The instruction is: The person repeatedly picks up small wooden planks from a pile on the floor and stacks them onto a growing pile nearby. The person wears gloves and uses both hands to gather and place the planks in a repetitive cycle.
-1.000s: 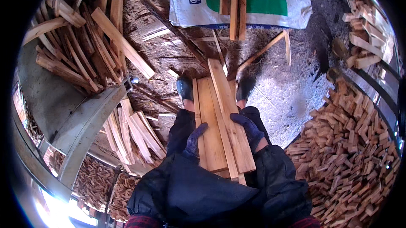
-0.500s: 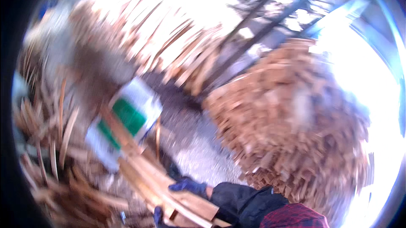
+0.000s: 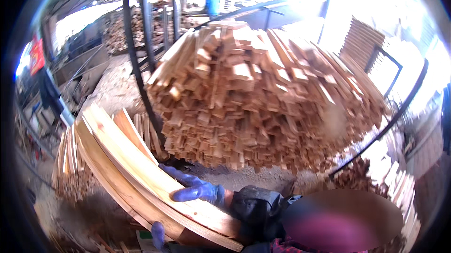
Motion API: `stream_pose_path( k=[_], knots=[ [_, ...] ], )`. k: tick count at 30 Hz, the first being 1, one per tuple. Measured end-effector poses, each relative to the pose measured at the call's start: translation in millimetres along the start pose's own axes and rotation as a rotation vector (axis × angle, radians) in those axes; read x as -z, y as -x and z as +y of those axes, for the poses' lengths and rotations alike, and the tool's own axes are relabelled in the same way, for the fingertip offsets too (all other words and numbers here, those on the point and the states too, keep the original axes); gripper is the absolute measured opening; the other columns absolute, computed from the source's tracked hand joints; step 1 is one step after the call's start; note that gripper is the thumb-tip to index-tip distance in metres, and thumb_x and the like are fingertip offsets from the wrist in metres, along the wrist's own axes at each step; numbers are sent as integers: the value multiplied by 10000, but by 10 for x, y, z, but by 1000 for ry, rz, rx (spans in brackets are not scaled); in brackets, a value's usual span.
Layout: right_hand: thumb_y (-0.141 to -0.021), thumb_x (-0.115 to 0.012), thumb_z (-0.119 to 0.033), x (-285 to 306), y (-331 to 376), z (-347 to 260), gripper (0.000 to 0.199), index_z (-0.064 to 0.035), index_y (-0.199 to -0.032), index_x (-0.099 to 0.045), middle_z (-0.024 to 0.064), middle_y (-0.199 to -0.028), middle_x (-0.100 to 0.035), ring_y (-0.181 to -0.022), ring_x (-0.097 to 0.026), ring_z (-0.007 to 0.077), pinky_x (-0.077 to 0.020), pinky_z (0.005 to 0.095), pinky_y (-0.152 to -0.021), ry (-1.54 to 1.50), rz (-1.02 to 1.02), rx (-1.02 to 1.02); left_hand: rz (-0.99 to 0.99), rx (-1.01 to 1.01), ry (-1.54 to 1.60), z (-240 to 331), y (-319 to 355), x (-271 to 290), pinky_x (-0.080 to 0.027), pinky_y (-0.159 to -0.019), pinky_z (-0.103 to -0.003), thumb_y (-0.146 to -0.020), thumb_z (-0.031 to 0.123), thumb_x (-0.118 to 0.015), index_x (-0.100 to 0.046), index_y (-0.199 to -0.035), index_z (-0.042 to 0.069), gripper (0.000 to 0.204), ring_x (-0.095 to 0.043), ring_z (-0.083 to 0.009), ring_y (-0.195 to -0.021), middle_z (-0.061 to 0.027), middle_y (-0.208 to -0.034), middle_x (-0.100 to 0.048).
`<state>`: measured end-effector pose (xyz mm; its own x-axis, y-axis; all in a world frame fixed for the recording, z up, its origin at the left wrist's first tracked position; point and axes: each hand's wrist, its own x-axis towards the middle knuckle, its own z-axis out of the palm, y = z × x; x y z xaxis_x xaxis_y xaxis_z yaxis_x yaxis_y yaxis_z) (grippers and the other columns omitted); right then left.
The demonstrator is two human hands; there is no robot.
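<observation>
Gripping from above, the right hand [image 3: 195,188] in a blue glove lies with fingers spread flat across the top of a bundle of pale planks [image 3: 141,168] at lower left of frame. Left hand [image 3: 158,234], also gloved, shows only fingertips curled under the bundle's lower edge. Behind, centre frame, rises a large stack of cut wood [image 3: 263,93], with a dark metal post [image 3: 136,70] just left of it.

planks [image 3: 141,168] at lower left under right hand [image 3: 197,189], wood pile [image 3: 263,98] behind, left hand [image 3: 158,234] beneath
</observation>
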<state>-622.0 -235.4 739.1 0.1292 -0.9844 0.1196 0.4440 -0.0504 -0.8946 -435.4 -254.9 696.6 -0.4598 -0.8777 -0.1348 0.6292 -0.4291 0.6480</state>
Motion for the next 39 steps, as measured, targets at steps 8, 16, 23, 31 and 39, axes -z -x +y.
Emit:
stream_pose_path(
  k=[8,16,23,31,39],
  knots=[
    [-709,-772,-268,342,1062,-973,1028,-28,-1522,-190,119,-1557,-240,-1437,-189,224,-98,364,-1168,111,244,448,-401,178,-20,-332,159,-1467,-424,-1051,-488,-820,316,-653,-295,-1448,-3,791,-510,-376,-1215,-224,-1367,-468],
    [-711,-799,-289,1417,2716,-2030,1036,-10,-1513,-207,92,-1538,-269,-1415,-233,200,-143,338,-1158,278,507,727,-741,411,0,-1504,367,-3161,-418,-1056,-489,-821,302,-651,-295,-1449,0,783,-504,-377,-1221,-220,-1369,-465],
    [-788,-760,-153,2219,4366,-3511,848,-80,-1497,-301,103,-1505,-348,-1382,-312,219,-254,373,-1144,634,740,855,-1039,691,171,-2822,265,-4900,-413,-1061,-503,-884,230,-557,-299,-1426,-25,651,-507,-379,-1219,-231,-1362,-458],
    [-837,-721,-251,3134,5411,-5478,540,-51,-1306,-544,143,-1279,-597,-1184,-577,287,-482,363,-999,1930,795,821,-1166,251,-61,-3844,-41,-7099,-496,-959,-351,-862,422,-628,-439,-1327,-27,674,-606,-276,-1073,-199,-1197,-591],
    [-695,-746,-561,4042,5247,-5515,876,-134,-1406,-464,163,-1433,-460,-1309,-449,331,-369,386,-1085,1666,1302,-306,-1312,-888,-986,-4509,-632,-6853,-267,-1145,-431,-883,479,-578,-536,-1296,28,613,-357,-369,-1365,-280,-1390,-437]
  ],
)
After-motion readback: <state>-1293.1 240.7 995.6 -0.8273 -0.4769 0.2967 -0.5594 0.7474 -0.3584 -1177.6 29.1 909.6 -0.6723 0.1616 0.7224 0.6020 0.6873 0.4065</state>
